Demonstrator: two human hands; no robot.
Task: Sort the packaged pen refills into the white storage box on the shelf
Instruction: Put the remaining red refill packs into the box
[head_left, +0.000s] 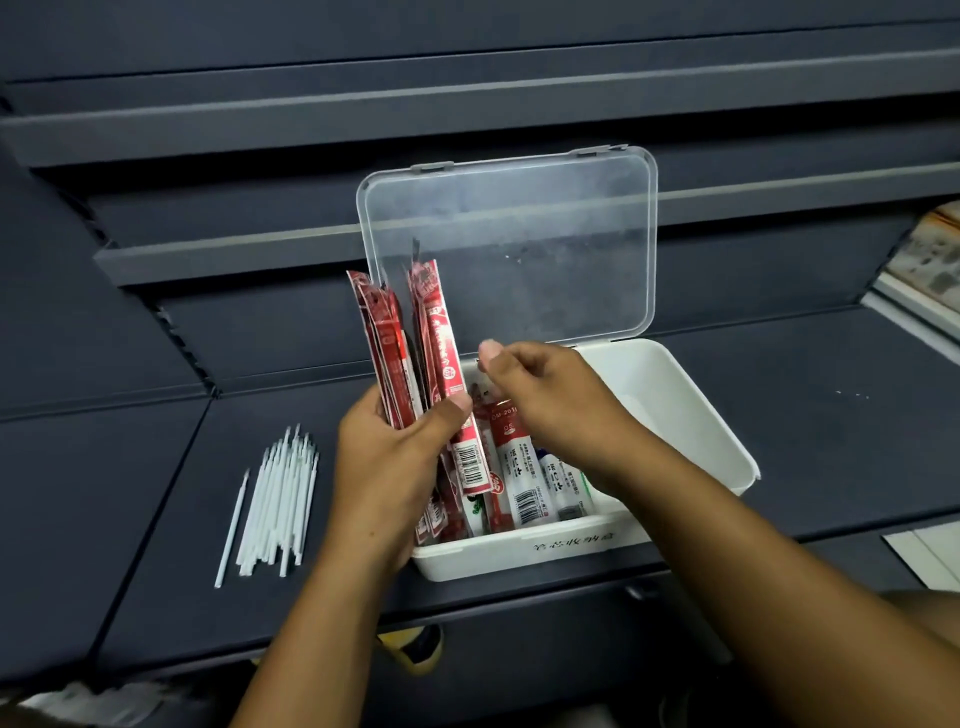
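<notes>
A white storage box (696, 410) stands on the dark shelf with its clear lid (519, 244) raised at the back. Several packaged pen refills (530, 478) lie flat in its left half. My left hand (395, 467) grips a bunch of red refill packs (405, 343), held upright over the box's left edge. My right hand (545, 395) hovers above the box just right of that bunch, fingers loosely curled with thumb and forefinger pinched; I see nothing in it.
A pile of loose white refill tubes (275, 504) lies on the dark shelf (831, 415) left of the box. Empty dark shelf tiers rise behind. A light-coloured fixture (930, 270) stands at the right edge. The box's right half is bare.
</notes>
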